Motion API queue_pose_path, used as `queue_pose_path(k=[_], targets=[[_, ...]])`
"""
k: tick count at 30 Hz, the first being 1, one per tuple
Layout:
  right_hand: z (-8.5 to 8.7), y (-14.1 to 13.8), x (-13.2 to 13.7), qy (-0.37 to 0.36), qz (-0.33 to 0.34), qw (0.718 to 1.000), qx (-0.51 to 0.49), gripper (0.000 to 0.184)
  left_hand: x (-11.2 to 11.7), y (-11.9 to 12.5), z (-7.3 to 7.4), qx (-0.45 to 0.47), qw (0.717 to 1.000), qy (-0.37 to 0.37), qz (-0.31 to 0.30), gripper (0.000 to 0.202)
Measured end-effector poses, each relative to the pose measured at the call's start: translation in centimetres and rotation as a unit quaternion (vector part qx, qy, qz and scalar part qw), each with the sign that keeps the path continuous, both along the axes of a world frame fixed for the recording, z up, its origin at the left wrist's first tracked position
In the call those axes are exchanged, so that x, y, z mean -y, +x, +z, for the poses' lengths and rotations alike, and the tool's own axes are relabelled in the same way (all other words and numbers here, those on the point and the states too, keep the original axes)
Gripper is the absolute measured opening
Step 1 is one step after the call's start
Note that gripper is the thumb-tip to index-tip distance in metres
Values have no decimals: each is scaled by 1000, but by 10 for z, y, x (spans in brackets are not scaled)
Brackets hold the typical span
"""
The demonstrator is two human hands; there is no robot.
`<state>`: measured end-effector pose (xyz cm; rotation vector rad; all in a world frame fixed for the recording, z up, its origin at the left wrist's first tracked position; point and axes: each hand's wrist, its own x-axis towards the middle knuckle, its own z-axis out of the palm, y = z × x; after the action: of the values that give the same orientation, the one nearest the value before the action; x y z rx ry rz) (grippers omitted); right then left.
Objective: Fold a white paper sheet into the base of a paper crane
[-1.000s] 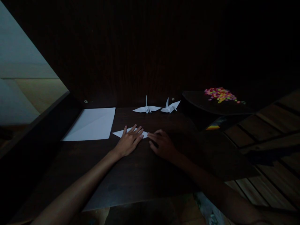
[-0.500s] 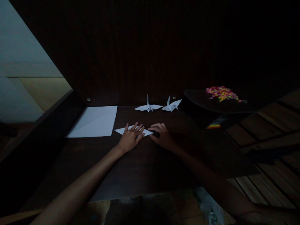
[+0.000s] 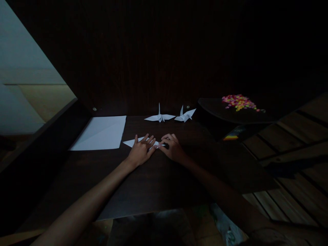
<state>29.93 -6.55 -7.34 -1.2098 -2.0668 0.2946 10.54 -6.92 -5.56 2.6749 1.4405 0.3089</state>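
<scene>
A white folded paper (image 3: 129,142), long and pointed at both ends, lies flat on the dark tabletop. My left hand (image 3: 141,151) rests on its middle with fingers spread, covering much of it. At the paper's right tip, my right hand (image 3: 174,149) has thumb and fingertips closed on the point. Behind the hands stand two white paper cranes, a left crane (image 3: 160,118) with wings spread wide and a right crane (image 3: 185,116) turned at an angle.
White paper sheets (image 3: 99,133) lie on the left of the tabletop (image 3: 133,191), by a raised side board (image 3: 38,136). At right, a curved shelf (image 3: 212,107) holds a pile of small colourful pieces (image 3: 239,102). A dark panel (image 3: 143,58) rises behind.
My right hand has closed from around the paper's right tip onto it. My left hand stays spread on the paper. The whole view has shifted slightly.
</scene>
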Motion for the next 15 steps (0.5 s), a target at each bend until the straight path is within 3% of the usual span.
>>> queue_pose_path(k=[15], targets=[[-1, 5, -5, 4, 35, 999, 2, 2, -2, -2, -2, 24, 999, -21, 6, 42]])
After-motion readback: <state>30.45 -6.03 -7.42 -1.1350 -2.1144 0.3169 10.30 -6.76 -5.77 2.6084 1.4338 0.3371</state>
